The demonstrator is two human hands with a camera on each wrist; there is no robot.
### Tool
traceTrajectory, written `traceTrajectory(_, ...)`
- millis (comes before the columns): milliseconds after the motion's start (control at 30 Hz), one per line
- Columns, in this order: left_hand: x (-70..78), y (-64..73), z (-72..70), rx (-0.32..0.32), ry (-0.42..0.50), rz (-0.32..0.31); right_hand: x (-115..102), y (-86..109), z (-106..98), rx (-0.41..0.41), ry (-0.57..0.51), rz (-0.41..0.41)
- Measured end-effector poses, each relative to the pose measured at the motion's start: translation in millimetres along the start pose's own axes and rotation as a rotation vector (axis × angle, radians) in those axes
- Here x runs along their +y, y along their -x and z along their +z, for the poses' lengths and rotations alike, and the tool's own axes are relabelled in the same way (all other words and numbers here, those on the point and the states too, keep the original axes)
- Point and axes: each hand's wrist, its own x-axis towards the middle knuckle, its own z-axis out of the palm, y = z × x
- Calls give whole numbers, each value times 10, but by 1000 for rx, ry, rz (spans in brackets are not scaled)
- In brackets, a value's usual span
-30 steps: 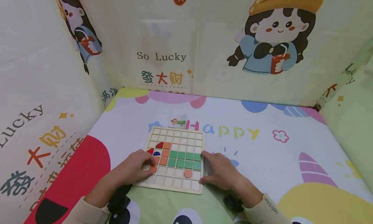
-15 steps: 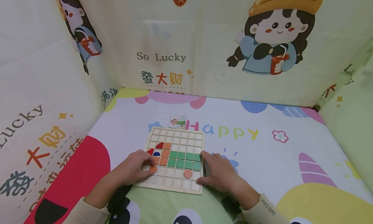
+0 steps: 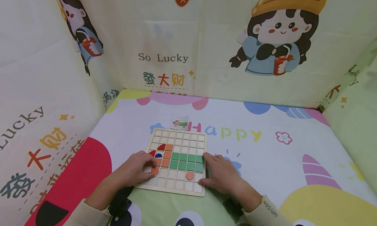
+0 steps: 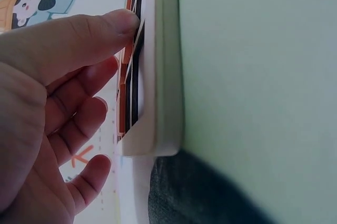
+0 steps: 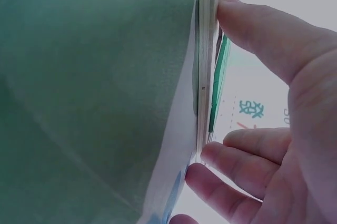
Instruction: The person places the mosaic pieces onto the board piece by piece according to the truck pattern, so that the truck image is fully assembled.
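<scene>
A wooden grid board (image 3: 165, 186) lies in front of me, holding green square tiles (image 3: 187, 162), orange tiles (image 3: 168, 150), red quarter-round pieces (image 3: 161, 147) and a blue half-round piece (image 3: 158, 155). My left hand (image 3: 132, 168) rests on the board's left side; its thumb is at an orange round piece (image 3: 155, 170) and its fingers cover part of the orange tiles. On the right side, my right hand (image 3: 222, 173) touches the board's edge with thumb and fingers apart. Its thumb (image 5: 253, 21) lies against the rim in the right wrist view. Another round orange piece (image 3: 189, 176) sits below the green tiles.
Behind the board lies a small picture card (image 3: 179, 122) with a gridded coloured figure. A printed cloth (image 3: 259, 160) covers the table, and patterned fabric walls (image 3: 212, 56) rise at the back and sides.
My right hand has shifted slightly left, so its thumb now reaches over the board's right rim. The left hand, board and pieces look unchanged.
</scene>
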Motion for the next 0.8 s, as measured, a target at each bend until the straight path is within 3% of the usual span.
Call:
traceTrajectory(400,19,-103,-48,-12,-5,-92,8,-36,-13,32,-24,3)
traceTrajectory(633,13,-123,-58,-7,-26,-66,20,-51,-26,39,-25,3)
traceTrajectory(800,5,-143,-50,-10,-17,-83,26,-61,-16,51,-36,3)
